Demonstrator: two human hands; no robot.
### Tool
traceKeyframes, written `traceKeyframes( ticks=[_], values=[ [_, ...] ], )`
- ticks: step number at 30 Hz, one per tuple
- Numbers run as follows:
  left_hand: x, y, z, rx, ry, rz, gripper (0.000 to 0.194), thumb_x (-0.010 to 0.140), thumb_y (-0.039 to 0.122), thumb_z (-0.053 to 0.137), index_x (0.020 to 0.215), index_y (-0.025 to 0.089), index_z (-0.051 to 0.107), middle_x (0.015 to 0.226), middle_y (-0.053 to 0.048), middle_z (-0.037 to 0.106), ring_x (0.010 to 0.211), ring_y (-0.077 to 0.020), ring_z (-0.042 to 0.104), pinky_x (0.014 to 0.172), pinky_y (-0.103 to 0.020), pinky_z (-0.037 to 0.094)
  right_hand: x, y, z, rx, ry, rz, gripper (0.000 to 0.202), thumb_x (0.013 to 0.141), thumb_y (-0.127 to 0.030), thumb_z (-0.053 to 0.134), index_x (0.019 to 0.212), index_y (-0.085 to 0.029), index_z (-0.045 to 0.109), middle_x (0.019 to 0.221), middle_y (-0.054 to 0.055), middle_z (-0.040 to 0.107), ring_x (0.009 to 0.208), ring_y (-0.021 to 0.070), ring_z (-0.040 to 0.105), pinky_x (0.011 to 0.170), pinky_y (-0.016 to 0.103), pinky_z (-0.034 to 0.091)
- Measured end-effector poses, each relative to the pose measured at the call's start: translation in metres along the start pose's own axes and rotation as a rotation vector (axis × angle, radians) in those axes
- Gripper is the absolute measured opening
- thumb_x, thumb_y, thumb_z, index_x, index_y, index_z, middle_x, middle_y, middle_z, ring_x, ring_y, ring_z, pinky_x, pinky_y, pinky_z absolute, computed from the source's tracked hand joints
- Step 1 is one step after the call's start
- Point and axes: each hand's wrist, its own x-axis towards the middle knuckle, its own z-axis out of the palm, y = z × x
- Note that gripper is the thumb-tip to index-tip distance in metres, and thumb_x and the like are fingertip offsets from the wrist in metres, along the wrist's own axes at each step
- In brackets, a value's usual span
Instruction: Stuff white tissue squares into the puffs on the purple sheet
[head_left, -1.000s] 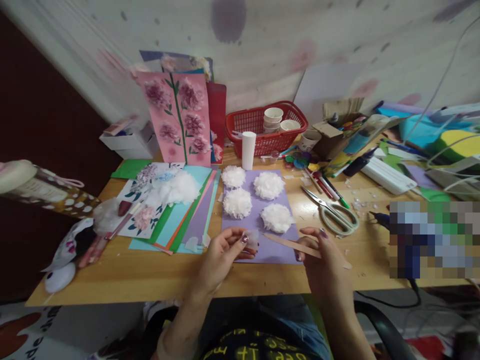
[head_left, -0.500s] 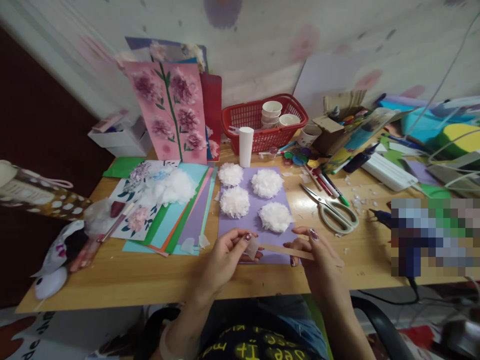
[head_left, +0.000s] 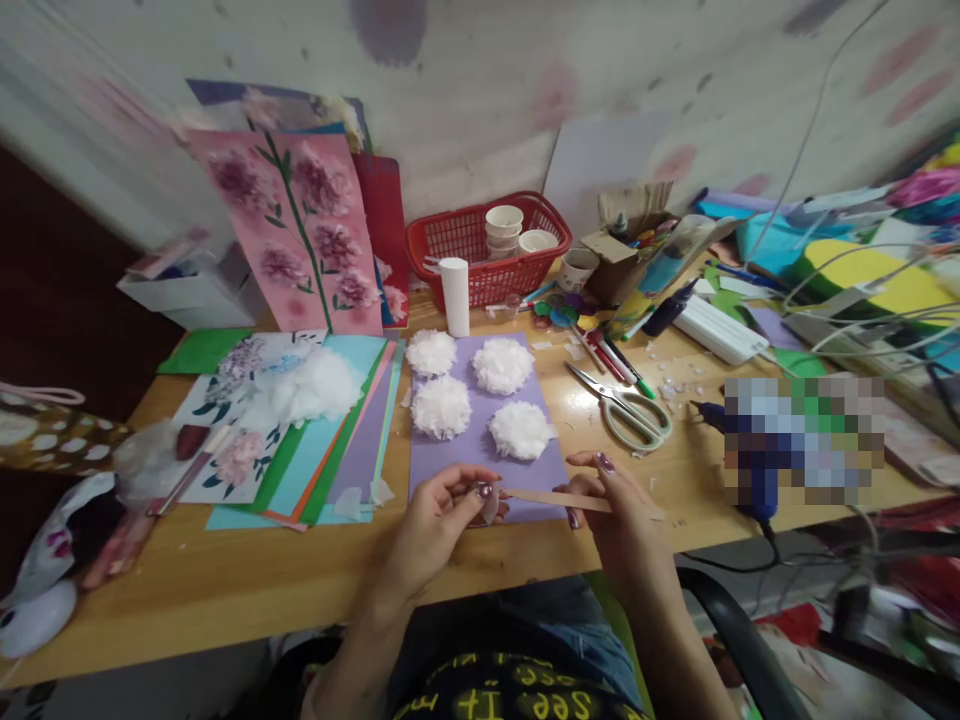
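Note:
Between thumb and fingers my left hand [head_left: 442,525] pinches a small translucent white piece [head_left: 490,506]. My right hand [head_left: 622,510] is closed on a flat wooden stick [head_left: 555,498], whose left end reaches the white piece. Both hands are over the front edge of a purple sheet [head_left: 480,468]. Several fluffy white paper pompoms lie on that sheet, among them one [head_left: 520,430] just beyond the hands and another [head_left: 441,407] to its left.
Scissors [head_left: 634,418] and a blue glue gun [head_left: 757,465] lie to the right. A white roll [head_left: 455,298] stands before a red basket [head_left: 495,278]. Coloured sheets [head_left: 352,440] are on the left, below a pink flower picture [head_left: 300,230]. Pens and a cardboard box are at back right.
The whole view has shifted, so the table things appear further left. The white piece is now more folded or hidden at my left fingertips, and the stick's tip is closer to them.

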Motion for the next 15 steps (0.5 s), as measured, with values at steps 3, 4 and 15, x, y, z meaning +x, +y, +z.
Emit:
traceKeyframes(
  ticks=[3, 4, 15],
  values=[
    [0.0003, -0.0009, -0.0003, -0.043, -0.008, 0.026, 0.034, 0.080, 0.036, 0.079, 0.105, 0.015, 0.069, 0.086, -0.004, 0.076, 0.076, -0.0146, 0.072, 0.078, -0.027, 0.058, -0.0007, -0.0006, -0.0015, 0.030, 0.027, -0.002, 0.040, 0.079, -0.059, 0.067, 0.090, -0.021, 0.066, 0.047, -0.005, 0.050, 0.050, 0.0143, 0.050, 0.060, 0.028, 0.040],
    [0.0004, -0.0009, -0.0004, -0.051, -0.008, 0.033, 0.036, 0.080, 0.036, 0.079, 0.107, 0.015, 0.068, 0.087, -0.004, 0.076, 0.076, -0.0144, 0.072, 0.077, -0.027, 0.058, -0.0007, -0.0009, -0.0016, 0.037, 0.030, -0.002, 0.040, 0.078, -0.059, 0.068, 0.089, -0.021, 0.066, 0.047, -0.005, 0.051, 0.050, 0.0139, 0.049, 0.059, 0.028, 0.039],
    [-0.0013, 0.0025, 0.0057, -0.078, -0.005, 0.005, 0.038, 0.072, 0.040, 0.086, 0.089, 0.015, 0.062, 0.088, -0.008, 0.079, 0.079, -0.0165, 0.074, 0.077, -0.026, 0.057, -0.0037, -0.0027, 0.0033, -0.019, -0.029, 0.015, 0.041, 0.078, -0.061, 0.067, 0.089, -0.021, 0.065, 0.044, -0.005, 0.049, 0.052, 0.0154, 0.051, 0.066, 0.031, 0.044]
  ],
)
